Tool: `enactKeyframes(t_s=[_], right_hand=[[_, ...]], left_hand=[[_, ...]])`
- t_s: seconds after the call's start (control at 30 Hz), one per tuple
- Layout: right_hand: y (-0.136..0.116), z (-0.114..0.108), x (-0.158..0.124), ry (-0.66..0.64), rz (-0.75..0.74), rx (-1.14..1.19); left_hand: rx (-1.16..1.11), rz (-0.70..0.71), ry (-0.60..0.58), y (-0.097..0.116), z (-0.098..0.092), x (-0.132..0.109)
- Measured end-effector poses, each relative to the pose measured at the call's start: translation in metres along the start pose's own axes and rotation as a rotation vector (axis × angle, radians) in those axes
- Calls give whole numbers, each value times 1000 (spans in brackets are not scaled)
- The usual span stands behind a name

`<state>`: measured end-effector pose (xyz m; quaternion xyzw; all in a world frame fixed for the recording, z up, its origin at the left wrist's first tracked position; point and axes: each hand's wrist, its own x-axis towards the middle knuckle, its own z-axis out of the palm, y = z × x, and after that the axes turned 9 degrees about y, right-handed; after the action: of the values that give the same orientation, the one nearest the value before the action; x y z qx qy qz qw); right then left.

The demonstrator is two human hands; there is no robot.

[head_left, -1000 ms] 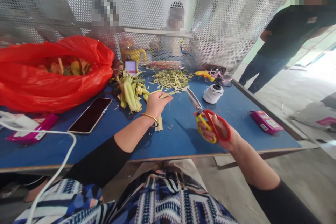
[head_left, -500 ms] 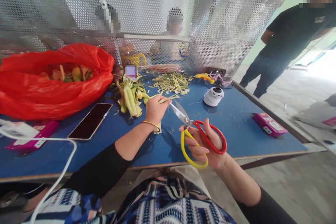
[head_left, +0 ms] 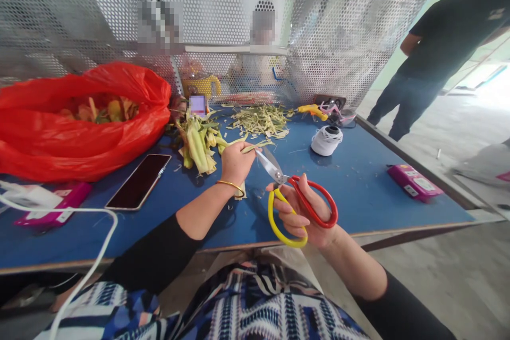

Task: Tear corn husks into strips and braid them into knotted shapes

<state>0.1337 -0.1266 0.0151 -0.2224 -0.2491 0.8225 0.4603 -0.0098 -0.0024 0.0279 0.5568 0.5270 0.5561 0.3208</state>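
Note:
My left hand [head_left: 236, 163] is closed in a pinch on a thin pale-green leaf strip [head_left: 263, 144], whose end sticks out to the right. My right hand [head_left: 308, 215] grips scissors [head_left: 278, 174] by one red and one yellow handle. The blades are parted, and their tips lie close by the left fingertips, at the strip. Whether they touch it I cannot tell. Behind and left of my left hand lies a bundle of green-yellow leafy pieces [head_left: 196, 147]. A heap of cut strips [head_left: 261, 120] is spread farther back.
On the blue table [head_left: 358, 180] are a white thread spool [head_left: 325, 141], a phone [head_left: 139, 181], pink packs [head_left: 414, 183] on both sides, a yellow glue gun [head_left: 313, 111] and a large red bag [head_left: 79, 149]. A perforated metal screen [head_left: 334, 21] stands behind. A person [head_left: 442, 53] stands at right.
The scissors and my right hand have shifted slightly left and up, toward the strip. My left hand stays nearly in place with the strip. The view has tilted a little.

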Motion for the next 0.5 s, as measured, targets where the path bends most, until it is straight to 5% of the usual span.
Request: enactKeyframes(t_s=[0.5], right_hand=[[11,8,8,99,-57,67]], left_hand=[[39,-30,55,1,1,1]])
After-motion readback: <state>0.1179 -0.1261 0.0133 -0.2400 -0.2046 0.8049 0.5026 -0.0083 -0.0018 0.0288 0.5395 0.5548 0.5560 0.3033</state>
